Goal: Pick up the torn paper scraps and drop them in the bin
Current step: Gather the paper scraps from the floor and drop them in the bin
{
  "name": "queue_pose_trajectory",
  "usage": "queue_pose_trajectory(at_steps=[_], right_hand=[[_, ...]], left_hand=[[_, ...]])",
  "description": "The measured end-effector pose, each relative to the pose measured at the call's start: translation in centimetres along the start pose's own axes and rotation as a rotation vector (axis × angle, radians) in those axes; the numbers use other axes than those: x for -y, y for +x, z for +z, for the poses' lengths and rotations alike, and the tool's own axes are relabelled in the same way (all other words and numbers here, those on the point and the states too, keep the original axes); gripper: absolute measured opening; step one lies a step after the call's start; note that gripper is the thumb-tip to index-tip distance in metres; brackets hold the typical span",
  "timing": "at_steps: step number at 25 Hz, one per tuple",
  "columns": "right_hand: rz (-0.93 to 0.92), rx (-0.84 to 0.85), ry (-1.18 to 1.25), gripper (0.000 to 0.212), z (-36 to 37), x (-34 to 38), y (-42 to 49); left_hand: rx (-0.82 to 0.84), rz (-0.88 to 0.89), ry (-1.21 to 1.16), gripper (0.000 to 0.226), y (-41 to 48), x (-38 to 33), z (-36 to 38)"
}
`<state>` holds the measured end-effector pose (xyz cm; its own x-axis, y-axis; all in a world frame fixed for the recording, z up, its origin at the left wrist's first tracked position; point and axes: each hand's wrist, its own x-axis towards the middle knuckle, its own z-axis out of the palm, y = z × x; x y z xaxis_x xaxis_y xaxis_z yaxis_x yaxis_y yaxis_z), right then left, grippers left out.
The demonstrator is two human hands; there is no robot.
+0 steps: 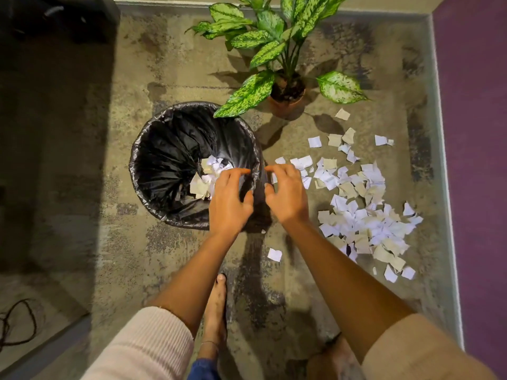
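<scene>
The left hand is held over the lined bin, the right hand just beside its rim, both released and empty. Torn paper scraps are strewn on the floor; some lie inside the bin.

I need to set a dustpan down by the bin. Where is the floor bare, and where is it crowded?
Bare floor lies left of the bin, and on its near side around the foot, up to the lone scrap. Crowded: the scrap pile right of the bin, the potted plant behind it.
</scene>
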<state>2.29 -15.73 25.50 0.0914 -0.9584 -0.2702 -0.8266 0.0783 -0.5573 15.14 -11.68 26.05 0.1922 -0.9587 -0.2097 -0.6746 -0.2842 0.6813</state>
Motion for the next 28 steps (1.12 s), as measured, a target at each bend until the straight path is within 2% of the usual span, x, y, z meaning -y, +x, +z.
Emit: queue_pose_trajectory(at_steps=[6, 12, 20, 25, 28], right_hand=[[0.079, -0.042, -0.029, 0.038, -2.0, -7.3, -1.9], [0.137, -0.105, 0.007, 0.037, -0.1, -15.6, -4.5], [0.241, 0.043, -0.031, 0.036, 8.2, -25.4, -7.7], [0.249, 0.174, -0.113, 0.038, 13.5, -28.7, -8.6], [0.292, 0.178, -0.183, 0.041, 15.4, -29.6, -8.5]], left_hand=[[0.068, 0.124, 0.053, 0.035, -1.4, -3.2, 6.0], [0.220, 0.092, 0.173, 0.032, -3.0, -0.8, 13.3], [0.365, 0.022, 0.262, 0.035, -6.8, 7.9, 22.6], [0.473, -0.031, 0.363, 0.044, -9.0, 11.9, 26.6], [0.522, -0.037, 0.474, 0.052, -9.3, 13.3, 27.9]])
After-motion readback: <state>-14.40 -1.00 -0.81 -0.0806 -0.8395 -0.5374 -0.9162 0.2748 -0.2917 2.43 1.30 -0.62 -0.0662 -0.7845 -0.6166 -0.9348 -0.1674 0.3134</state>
